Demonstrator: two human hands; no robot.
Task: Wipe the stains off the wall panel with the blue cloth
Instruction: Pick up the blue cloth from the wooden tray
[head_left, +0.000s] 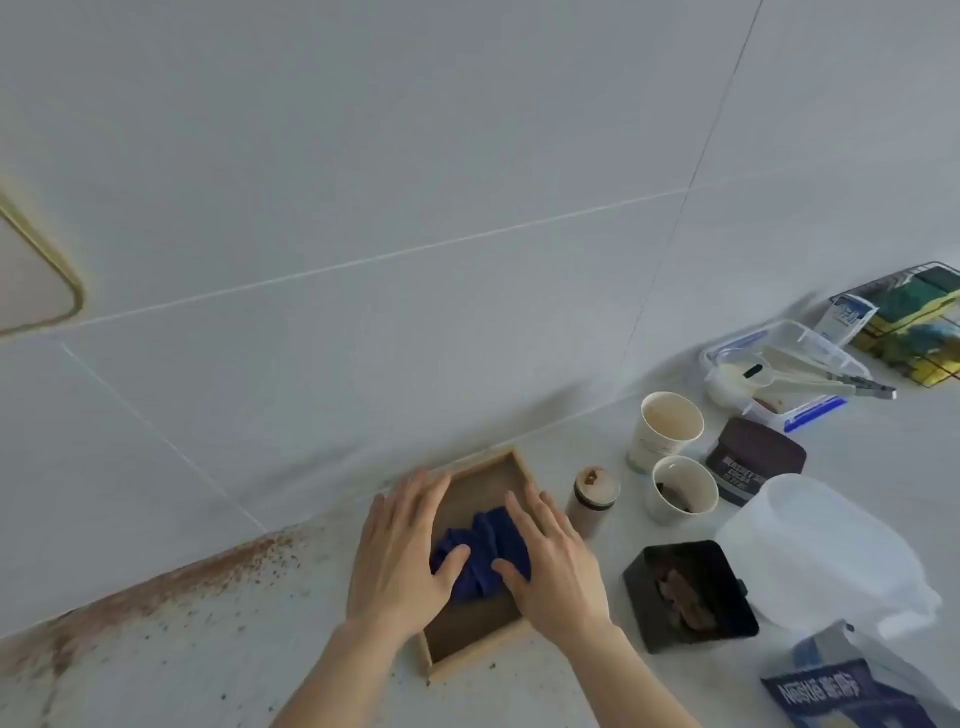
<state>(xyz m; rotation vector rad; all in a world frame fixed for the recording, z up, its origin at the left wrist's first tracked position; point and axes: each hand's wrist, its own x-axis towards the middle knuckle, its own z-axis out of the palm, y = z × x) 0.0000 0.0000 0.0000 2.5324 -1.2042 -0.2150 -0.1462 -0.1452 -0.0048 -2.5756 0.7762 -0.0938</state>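
Crumpled dark-blue cloth (480, 553) is seen lying bunched in a shallow square wooden tray (470, 483) on the pale counter, just below the wall.

Left hand (402, 556) and right hand (550, 566) are laid flat, fingers spread, on either side of the cloth. Both thumbs touch its folds; nothing is clamped yet.

Handling, as judged: the cloth looks soft, limp and light, with no stiffness to lift by. It is best gathered at the raised central folds between the thumbs. Any loose corners are likely to trail, and the tray may shift if dragged.

Brown speckled stains (208, 577) are noted along the base of the white tiled wall panel (363, 182), left of the tray, spreading onto the counter.

Writing:
- "Nestle" can be read, upside down, on a blue-and-white bag (841, 691) at lower right.
- A dark-brown lidded tub (753, 460) carries pale lettering, too blurred to be read with certainty.
- A small white sachet (847, 317) by the wire basket bears blue print, illegible.
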